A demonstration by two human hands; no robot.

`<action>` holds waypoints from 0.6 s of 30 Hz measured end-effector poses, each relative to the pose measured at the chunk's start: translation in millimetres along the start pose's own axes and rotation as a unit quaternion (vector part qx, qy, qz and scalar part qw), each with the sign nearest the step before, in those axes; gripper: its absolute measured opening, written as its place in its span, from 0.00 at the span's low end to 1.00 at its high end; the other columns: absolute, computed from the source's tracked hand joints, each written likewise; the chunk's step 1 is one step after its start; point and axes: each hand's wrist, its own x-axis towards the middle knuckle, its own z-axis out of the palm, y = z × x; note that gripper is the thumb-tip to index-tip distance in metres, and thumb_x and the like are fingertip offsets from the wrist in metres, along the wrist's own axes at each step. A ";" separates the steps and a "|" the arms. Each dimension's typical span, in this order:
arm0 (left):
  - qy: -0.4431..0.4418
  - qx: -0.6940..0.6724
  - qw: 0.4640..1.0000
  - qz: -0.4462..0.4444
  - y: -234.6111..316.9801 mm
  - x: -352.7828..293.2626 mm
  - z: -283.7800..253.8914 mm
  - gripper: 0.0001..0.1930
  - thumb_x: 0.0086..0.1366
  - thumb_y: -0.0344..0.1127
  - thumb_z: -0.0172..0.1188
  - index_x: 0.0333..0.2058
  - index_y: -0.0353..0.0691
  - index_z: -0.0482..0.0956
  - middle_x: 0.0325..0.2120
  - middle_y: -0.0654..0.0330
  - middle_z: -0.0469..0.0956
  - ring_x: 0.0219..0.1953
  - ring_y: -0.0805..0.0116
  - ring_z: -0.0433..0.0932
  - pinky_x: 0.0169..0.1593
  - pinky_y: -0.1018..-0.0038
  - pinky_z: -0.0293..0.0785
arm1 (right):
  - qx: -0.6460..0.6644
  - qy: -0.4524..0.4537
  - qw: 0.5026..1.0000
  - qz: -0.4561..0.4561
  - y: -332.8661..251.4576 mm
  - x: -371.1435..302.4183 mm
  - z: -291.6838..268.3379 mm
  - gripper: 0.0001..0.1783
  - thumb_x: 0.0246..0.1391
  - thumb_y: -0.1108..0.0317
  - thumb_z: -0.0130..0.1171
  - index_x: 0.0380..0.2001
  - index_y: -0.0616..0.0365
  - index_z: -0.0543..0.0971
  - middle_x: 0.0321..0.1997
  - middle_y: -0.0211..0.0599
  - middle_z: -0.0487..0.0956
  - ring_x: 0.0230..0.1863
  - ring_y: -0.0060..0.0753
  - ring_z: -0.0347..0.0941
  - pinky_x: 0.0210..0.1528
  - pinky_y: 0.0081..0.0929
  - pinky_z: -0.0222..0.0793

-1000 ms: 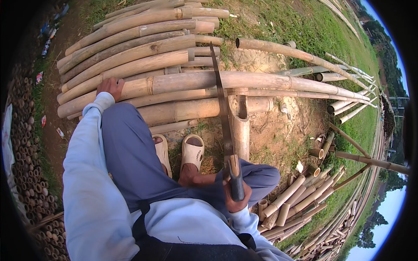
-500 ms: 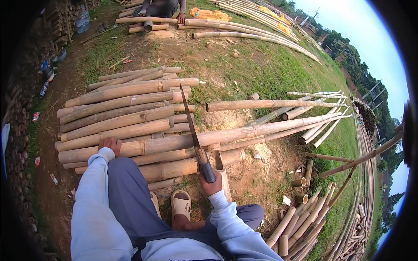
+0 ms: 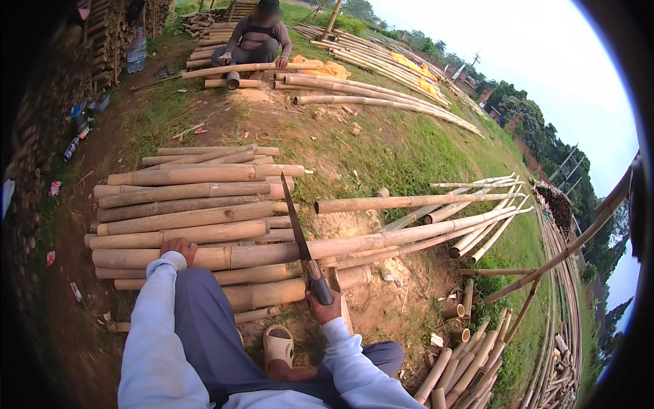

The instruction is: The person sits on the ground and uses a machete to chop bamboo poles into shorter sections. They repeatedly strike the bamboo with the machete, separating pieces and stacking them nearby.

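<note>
My right hand is wrapped round the dark handle of a handsaw. Its long tapering blade lies across a pale bamboo pole and points away from me. Whether the teeth are in a cut cannot be made out. Over the pole's left end, my left hand is closed, knuckles up, beside my knee. The pole runs from there far out to the right, above other bamboo pieces. Several cut bamboo lengths lie side by side beyond my left hand.
A person sits at the far side with another bamboo pole. Long poles lie on grass behind. Short bamboo pieces are heaped at lower right. A slanting post rises at right. A clear plastic bottle stands far left.
The view has tilted up, so the ground things sit lower and more of the far person shows. The saw handle is slightly nearer the pole. My left hand stays on the pole.
</note>
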 end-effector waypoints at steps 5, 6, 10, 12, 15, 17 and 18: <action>-0.052 -0.005 0.998 -0.020 4.5 -3.0 -12.2 0.26 0.67 0.54 0.46 0.43 0.37 0.82 0.46 0.44 0.80 0.53 0.47 0.76 0.60 0.56 0.67 | 0.011 0.014 0.999 0.037 2.7 1.8 2.9 0.14 0.52 0.63 0.71 0.34 0.64 0.83 0.26 0.35 0.81 0.29 0.24 0.74 0.35 0.30 0.71; -0.043 -0.003 0.999 -0.017 3.5 -3.2 -9.6 0.26 0.67 0.54 0.46 0.43 0.37 0.82 0.47 0.44 0.80 0.53 0.47 0.76 0.60 0.56 0.67 | 0.017 0.014 1.000 0.001 4.4 1.9 3.0 0.14 0.52 0.63 0.71 0.33 0.64 0.83 0.26 0.34 0.81 0.28 0.23 0.74 0.34 0.30 0.71; -0.010 0.007 1.000 -0.007 -2.2 3.9 4.9 0.27 0.68 0.55 0.46 0.42 0.36 0.82 0.46 0.44 0.80 0.53 0.47 0.76 0.60 0.56 0.67 | 0.010 0.018 1.000 -0.023 8.6 3.4 3.5 0.14 0.52 0.63 0.71 0.32 0.64 0.83 0.24 0.33 0.80 0.26 0.22 0.72 0.32 0.30 0.70; -0.005 0.007 1.000 -0.008 -3.8 5.6 9.0 0.26 0.67 0.54 0.46 0.40 0.36 0.82 0.45 0.43 0.81 0.51 0.46 0.77 0.59 0.56 0.68 | 0.005 0.019 1.000 -0.020 8.3 2.9 3.9 0.14 0.52 0.63 0.71 0.32 0.64 0.83 0.24 0.33 0.80 0.26 0.22 0.72 0.32 0.29 0.70; -0.002 0.005 1.000 -0.005 -4.0 5.1 5.4 0.25 0.67 0.53 0.47 0.39 0.36 0.83 0.43 0.43 0.82 0.49 0.44 0.78 0.57 0.56 0.70 | 0.009 0.020 1.000 -0.014 5.5 2.4 4.2 0.14 0.52 0.62 0.71 0.32 0.64 0.82 0.24 0.33 0.80 0.26 0.22 0.72 0.32 0.29 0.69; 0.009 -0.001 1.000 0.024 -3.2 1.9 0.8 0.25 0.66 0.52 0.47 0.38 0.35 0.83 0.42 0.42 0.82 0.48 0.44 0.79 0.56 0.55 0.71 | 0.008 0.018 1.000 0.005 3.7 2.2 3.5 0.14 0.52 0.63 0.71 0.33 0.64 0.82 0.25 0.32 0.80 0.26 0.21 0.71 0.32 0.29 0.69; 0.016 -0.004 0.999 0.050 -3.1 0.3 -1.2 0.24 0.66 0.52 0.48 0.38 0.35 0.83 0.42 0.42 0.82 0.48 0.44 0.79 0.55 0.54 0.72 | 0.008 0.014 1.000 0.000 3.4 1.6 3.0 0.15 0.52 0.62 0.71 0.33 0.64 0.82 0.25 0.32 0.80 0.27 0.21 0.71 0.32 0.29 0.69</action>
